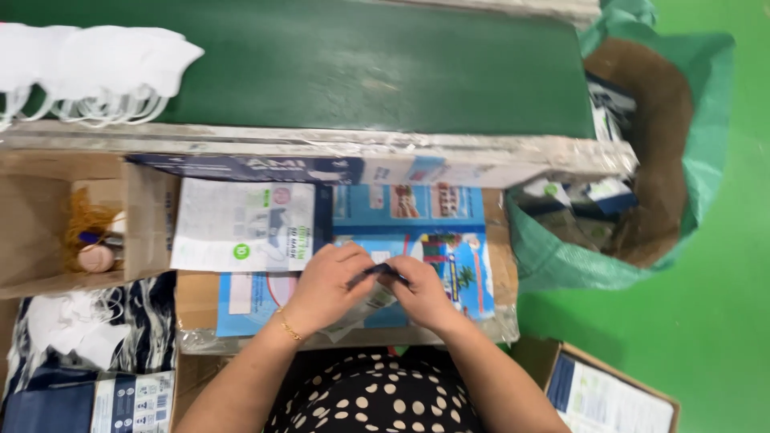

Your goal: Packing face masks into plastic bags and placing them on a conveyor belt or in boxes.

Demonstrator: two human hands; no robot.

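Note:
My left hand [325, 287] and my right hand [421, 293] meet over a small work board, both pinching a clear plastic packet [375, 282] with a dark blue top edge. The packet lies between my fingers, partly hidden by them. Under my hands lie blue printed card sheets [417, 210]. A white printed packet [241, 224] sits just left of my left hand. A thin gold bracelet circles my left wrist.
A green conveyor belt [369, 64] runs across the top, with white face masks [88, 68] at its left. A cardboard box [48, 216] stands at left. A green sack [658, 160] of packets sits at right. Another box [609, 393] is at lower right.

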